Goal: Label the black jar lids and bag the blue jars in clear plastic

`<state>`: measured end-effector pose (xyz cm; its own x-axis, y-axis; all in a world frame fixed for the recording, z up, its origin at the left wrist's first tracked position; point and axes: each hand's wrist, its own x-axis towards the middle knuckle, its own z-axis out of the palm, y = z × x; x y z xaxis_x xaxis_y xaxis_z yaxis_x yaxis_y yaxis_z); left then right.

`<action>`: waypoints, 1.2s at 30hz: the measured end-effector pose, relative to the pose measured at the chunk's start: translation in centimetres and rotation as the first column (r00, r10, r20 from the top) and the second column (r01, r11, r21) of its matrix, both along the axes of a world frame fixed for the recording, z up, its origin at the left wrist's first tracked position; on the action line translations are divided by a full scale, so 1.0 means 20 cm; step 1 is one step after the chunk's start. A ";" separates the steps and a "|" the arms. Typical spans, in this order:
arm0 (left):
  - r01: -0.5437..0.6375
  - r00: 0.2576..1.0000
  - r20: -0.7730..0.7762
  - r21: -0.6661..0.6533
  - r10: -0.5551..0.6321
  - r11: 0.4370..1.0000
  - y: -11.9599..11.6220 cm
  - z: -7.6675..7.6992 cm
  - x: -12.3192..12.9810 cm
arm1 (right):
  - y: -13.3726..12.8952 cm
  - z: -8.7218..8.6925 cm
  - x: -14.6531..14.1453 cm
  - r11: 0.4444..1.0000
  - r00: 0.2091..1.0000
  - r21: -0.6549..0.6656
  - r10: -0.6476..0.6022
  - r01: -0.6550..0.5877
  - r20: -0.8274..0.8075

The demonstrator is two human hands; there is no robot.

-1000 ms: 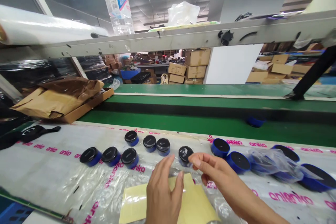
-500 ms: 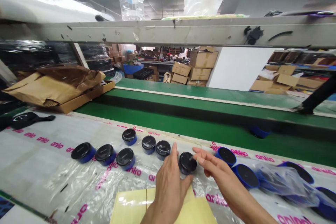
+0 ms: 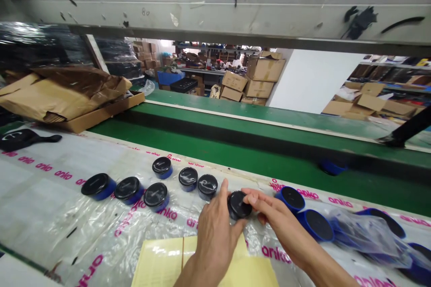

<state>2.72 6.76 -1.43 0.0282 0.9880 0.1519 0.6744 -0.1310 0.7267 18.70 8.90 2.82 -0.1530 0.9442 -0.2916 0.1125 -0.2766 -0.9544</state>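
Sheets of yellow paper (image 3: 161, 261) lie nearest, partly hidden by the left hand (image 3: 218, 228), whose thumb and forefinger are spread about a black-topped puck (image 3: 238, 205). Right hand (image 3: 267, 208): thumb and forefinger pressed together at the puck's right edge; anything pinched cannot be discerned. Six blue-sided pucks (image 3: 156, 196) stand leftward. Beyond: green surface (image 3: 208, 142), then cardboard boxes (image 3: 266, 70).

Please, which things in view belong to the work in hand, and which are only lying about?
Likely in the work:
black-topped round piece between left hand and right hand
similar round pieces
yellow sheets

Seemingly lying about:
brown paper
cardboard tray
black paddle-shaped item
cardboard boxes
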 end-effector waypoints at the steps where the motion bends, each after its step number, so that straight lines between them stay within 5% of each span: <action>1: -0.001 1.000 0.000 0.002 0.001 1.000 0.00 0.00 0.00 | 0.00 0.00 0.00 1.000 1.000 0.007 -0.001 0.001 0.001; 36: 0.015 1.000 -0.005 0.042 -0.014 0.999 -0.01 -0.01 0.00 | 0.03 -0.04 -0.01 0.980 0.997 0.187 0.059 -0.068 0.055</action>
<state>2.68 6.52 -1.67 0.0435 0.9803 0.1928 0.6758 -0.1709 0.7170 18.50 9.51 1.94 -0.2046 0.9718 -0.1175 0.1716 -0.0826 -0.9817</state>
